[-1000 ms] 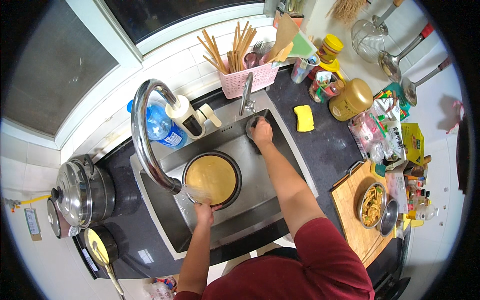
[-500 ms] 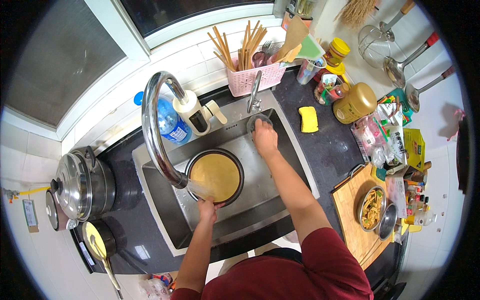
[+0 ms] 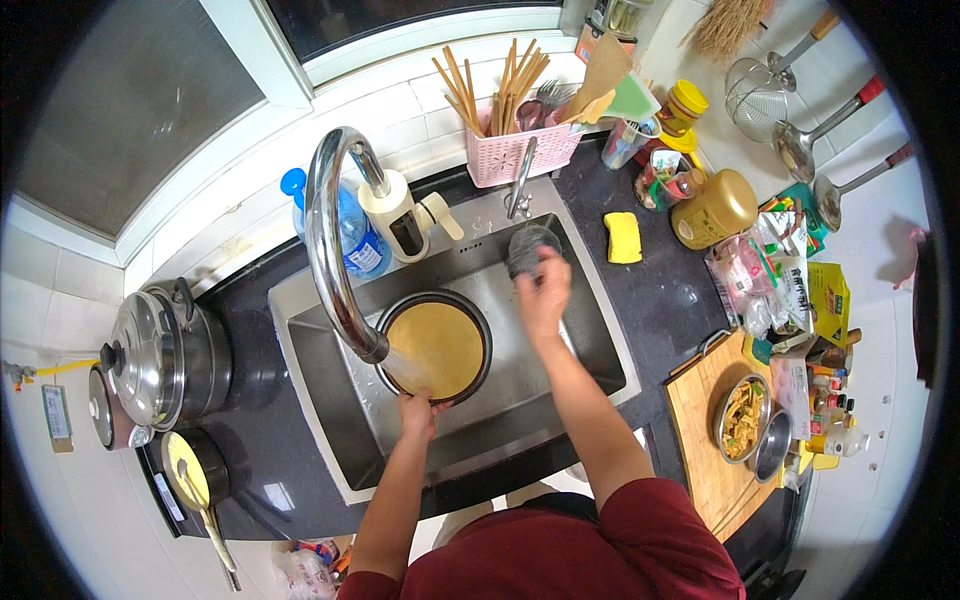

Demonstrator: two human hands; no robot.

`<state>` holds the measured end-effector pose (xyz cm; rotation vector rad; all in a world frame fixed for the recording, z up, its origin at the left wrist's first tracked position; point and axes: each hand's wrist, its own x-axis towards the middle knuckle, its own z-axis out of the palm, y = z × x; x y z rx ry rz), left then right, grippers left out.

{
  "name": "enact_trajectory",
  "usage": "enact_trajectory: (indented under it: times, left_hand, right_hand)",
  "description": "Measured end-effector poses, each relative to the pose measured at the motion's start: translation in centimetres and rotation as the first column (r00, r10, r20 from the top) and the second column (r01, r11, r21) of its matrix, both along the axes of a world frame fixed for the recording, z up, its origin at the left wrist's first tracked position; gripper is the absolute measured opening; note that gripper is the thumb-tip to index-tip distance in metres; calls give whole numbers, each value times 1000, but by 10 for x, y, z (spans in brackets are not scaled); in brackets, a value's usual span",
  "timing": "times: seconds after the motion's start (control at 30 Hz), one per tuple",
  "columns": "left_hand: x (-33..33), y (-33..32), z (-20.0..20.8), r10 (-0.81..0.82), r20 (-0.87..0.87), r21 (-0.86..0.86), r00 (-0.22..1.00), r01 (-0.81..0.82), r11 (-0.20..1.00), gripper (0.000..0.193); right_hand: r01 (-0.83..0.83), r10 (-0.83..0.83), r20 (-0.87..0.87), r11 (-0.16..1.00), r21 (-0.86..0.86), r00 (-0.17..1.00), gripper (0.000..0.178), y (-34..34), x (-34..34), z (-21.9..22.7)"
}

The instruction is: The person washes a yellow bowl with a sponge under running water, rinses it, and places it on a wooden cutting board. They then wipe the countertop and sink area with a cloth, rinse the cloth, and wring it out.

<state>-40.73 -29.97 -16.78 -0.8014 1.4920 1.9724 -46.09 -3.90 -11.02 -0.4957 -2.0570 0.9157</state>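
In the steel sink sits a round, dark-rimmed pot with a tan-yellow inside. Water runs into its left side from the curved chrome faucet. My left hand grips the near rim, its fingertips partly hidden. My right hand is at the sink's far right corner, beside a dark round drain fitting. Its fingers are bent and smeared by motion; whether anything is in them does not show.
A yellow sponge lies right of the sink. Behind stands a pink basket of chopsticks. A cutting board holds a bowl of food. At left are a lidded steamer pot and a saucepan.
My right hand has drawn back slightly from the drain fitting, uncovering more of it. My left hand stays on the pot's rim, and the water keeps running. The whole view has shifted slightly.
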Motion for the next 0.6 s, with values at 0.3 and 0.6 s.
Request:
enact_trajectory:
  times: [0.3, 0.6]
  left_hand:
    - [-7, 2, 15, -24, -73, -34, 997, 22, 999, 34]
    - [2, 4, 10, -42, -26, 86, 999, 44, 995, 33]
  right_hand:
    - [-798, 726, 668, 494, -346, 160, 46, -113, 19, -46]
    - [-652, 604, 582, 741, -160, 544, 24, -133, 1, -46]
